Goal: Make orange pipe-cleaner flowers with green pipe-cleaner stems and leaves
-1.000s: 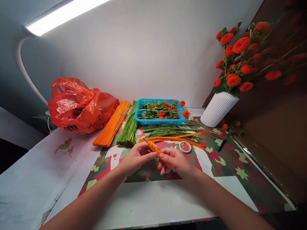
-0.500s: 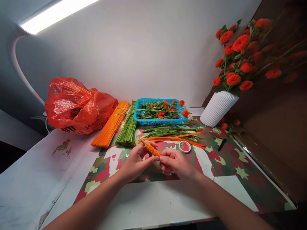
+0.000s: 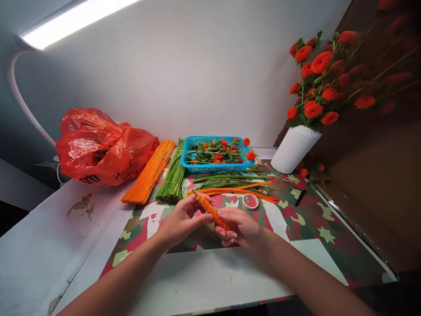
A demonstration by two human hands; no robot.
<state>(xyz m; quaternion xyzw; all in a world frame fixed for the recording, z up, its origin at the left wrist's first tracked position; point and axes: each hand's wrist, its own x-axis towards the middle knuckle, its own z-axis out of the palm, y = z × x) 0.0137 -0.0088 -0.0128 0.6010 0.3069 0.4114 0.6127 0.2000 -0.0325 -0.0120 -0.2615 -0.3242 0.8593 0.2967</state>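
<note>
Between my hands is a thin rod [image 3: 194, 192] with an orange pipe cleaner [image 3: 209, 207] coiled tightly round it in many turns. It slants from upper left to lower right, its bare tip sticking out at the upper left. My left hand [image 3: 184, 219] grips the coil's upper part, thumb in front and fingers behind. Around the lower part my right hand [image 3: 241, 226] is closed, thumb on top and fingertips curled beneath. Just beyond the hands, loose orange pipe cleaners [image 3: 230, 191] and green pipe cleaners [image 3: 226, 179] lie on the table, beside a roll of tape [image 3: 250, 201].
A blue basket [image 3: 217, 167] holds orange flowers and green leaves. Left of it lie a green bundle [image 3: 171, 177], an orange bundle [image 3: 148, 173] and a red plastic bag [image 3: 105, 149]. A white vase [image 3: 294, 149] of flowers and a black pen [image 3: 300, 197] are at right; a lamp [image 3: 79, 22] hangs above.
My right hand has shifted slightly on the coil, and more of the coil's lower end now shows. The whole view has moved a little to the right.
</note>
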